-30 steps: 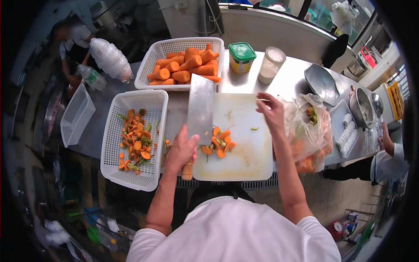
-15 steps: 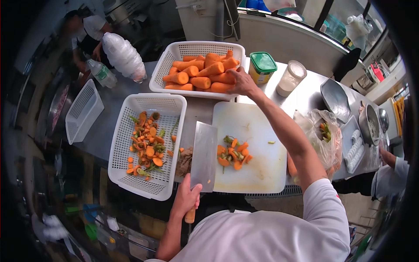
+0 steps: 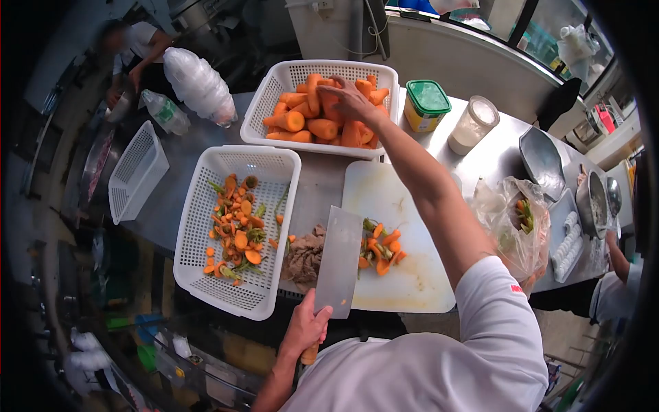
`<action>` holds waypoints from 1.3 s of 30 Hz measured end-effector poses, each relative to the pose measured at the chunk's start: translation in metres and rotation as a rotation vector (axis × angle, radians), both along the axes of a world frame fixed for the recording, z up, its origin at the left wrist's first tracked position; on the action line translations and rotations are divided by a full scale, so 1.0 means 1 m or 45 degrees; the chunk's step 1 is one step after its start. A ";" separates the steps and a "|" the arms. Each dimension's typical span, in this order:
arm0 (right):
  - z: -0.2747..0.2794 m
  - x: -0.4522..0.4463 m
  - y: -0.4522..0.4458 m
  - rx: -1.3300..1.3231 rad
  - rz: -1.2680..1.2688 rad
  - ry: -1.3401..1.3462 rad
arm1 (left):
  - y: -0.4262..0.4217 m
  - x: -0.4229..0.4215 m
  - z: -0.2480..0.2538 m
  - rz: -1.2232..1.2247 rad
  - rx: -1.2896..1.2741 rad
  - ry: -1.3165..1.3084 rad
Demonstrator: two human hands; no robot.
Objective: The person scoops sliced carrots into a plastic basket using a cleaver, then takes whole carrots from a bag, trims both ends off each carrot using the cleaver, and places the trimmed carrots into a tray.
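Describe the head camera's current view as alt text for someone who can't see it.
A person's right hand reaches to carrots in a white basket while the left hand grips a cleaver; carrot trimmings lie on the cutting board and in a second basket.

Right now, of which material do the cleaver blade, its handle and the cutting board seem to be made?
Cleaver blade: metal, probably steel; it is flat and grey, with a soft sheen.
Handle: perhaps wood, by its tan colour, though the left hand covers most.
Cutting board: likely plastic; it looks whitish and smooth, with yellowish stains.
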State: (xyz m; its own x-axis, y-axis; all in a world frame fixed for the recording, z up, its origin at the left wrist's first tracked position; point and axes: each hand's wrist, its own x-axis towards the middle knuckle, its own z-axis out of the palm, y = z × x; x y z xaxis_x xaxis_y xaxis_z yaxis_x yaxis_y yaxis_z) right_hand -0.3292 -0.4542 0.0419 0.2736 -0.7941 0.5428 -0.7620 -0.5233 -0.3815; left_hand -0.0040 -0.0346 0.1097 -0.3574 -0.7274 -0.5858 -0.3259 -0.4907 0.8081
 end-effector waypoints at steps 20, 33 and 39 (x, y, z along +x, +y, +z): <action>0.000 -0.020 -0.036 0.501 -0.067 -0.043 | 0.058 0.004 0.001 0.337 -0.080 0.012; 0.066 -0.159 0.366 0.387 -0.575 -0.610 | 0.012 -0.024 0.001 -0.416 -0.351 -0.107; 0.052 -0.235 0.474 0.521 -1.126 -0.207 | -0.001 -0.088 -0.069 -1.001 -0.727 -0.126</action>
